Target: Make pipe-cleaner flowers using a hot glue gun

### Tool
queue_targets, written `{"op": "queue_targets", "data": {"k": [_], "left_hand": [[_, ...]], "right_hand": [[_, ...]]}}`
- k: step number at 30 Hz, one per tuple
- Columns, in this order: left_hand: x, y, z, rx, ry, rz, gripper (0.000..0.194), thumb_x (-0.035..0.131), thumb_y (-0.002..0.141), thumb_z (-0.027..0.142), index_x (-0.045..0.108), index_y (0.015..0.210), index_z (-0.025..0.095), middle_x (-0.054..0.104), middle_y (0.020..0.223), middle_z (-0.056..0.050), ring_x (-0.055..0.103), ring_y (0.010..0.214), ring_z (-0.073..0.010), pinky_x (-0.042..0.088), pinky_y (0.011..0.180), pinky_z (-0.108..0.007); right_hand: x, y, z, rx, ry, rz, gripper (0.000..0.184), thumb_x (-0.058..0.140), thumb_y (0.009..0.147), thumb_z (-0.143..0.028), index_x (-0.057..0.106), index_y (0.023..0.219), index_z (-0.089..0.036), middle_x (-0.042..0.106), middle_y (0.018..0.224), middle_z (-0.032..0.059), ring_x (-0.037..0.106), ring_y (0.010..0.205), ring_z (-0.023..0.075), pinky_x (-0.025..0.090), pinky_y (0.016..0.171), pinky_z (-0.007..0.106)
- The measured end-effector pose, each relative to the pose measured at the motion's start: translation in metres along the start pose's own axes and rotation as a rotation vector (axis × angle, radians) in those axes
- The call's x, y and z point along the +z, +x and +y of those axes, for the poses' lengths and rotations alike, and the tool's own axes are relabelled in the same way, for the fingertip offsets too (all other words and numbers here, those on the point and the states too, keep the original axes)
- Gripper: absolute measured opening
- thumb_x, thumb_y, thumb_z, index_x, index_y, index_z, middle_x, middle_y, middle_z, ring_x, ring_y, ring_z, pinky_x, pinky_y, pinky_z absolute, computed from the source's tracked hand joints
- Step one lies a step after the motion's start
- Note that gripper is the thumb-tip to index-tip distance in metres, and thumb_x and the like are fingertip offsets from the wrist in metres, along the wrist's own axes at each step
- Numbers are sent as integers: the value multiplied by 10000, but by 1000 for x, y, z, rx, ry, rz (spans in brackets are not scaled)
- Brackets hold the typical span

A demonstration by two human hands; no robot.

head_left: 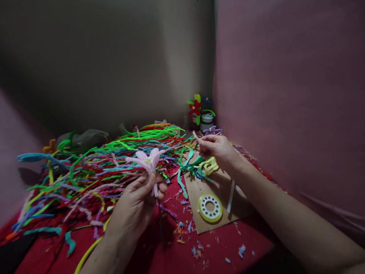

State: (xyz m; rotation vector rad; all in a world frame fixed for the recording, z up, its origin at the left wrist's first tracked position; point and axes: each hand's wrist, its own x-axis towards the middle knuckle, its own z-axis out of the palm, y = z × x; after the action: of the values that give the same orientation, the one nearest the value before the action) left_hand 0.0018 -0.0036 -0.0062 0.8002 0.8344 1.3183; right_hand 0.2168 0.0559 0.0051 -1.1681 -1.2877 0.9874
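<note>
My left hand [132, 205] is closed around the base of a pale pink pipe-cleaner flower [154, 156], whose petals fan upward around a yellowish centre. A thin dark stem [160, 224] runs down from it below my fingers. Farther right, my right hand [219, 150] pinches a short pale pink pipe cleaner [195, 134] above the cardboard. Beneath that hand lie green and teal pipe-cleaner pieces [188, 165] and a yellow looped piece [209, 166].
A big heap of coloured pipe cleaners [99, 163] spreads across the red tabletop [205, 251]. On the cardboard [203, 224] rest a yellow-rimmed tape roll [210, 208] and a white strip [230, 196]. A red flower [195, 107] and a white container [207, 121] stand near the wall.
</note>
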Motion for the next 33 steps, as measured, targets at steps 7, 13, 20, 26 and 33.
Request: {"op": "queue_targets", "data": {"k": [7,13,20,26,33], "left_hand": [[-2,8,-2,61,-1,111,296,803,549,243,694,806,145,690,856,-53,627,680,-153,514,543,-218],[1,1,-1,-117,91,-52,143,768,603,194,666,664,115,667,678,-50,603,595,-124,512,581,-215],[4,-5,0,-162,140,-78,145,721,670,222,621,713,127,598,599,-5,521,436,-85,446,371,-183],[1,-7,-1,-132,195,-160,135,653,745,259,609,755,132,615,627,-25,548,463,-103,449,370,-190],[2,-10,-3,-25,184,-173,126,647,746,249,617,722,129,601,606,-7,531,457,-81,424,405,-175]], "right_hand": [[34,-40,1,174,383,-420,174,666,659,-231,537,753,-164,544,473,-56,459,337,73,310,293,165],[34,-46,-1,107,411,-517,127,676,661,-213,580,688,-133,561,477,-47,446,337,49,312,297,148],[34,-47,4,90,433,-528,115,653,721,-232,618,774,-135,585,561,-34,511,406,54,350,350,152],[34,-47,6,117,387,-466,157,723,651,-206,611,738,-139,534,461,-64,419,335,36,281,314,150],[31,-47,2,183,619,-474,179,725,651,-239,632,765,-137,639,616,-4,531,414,67,367,359,173]]}}
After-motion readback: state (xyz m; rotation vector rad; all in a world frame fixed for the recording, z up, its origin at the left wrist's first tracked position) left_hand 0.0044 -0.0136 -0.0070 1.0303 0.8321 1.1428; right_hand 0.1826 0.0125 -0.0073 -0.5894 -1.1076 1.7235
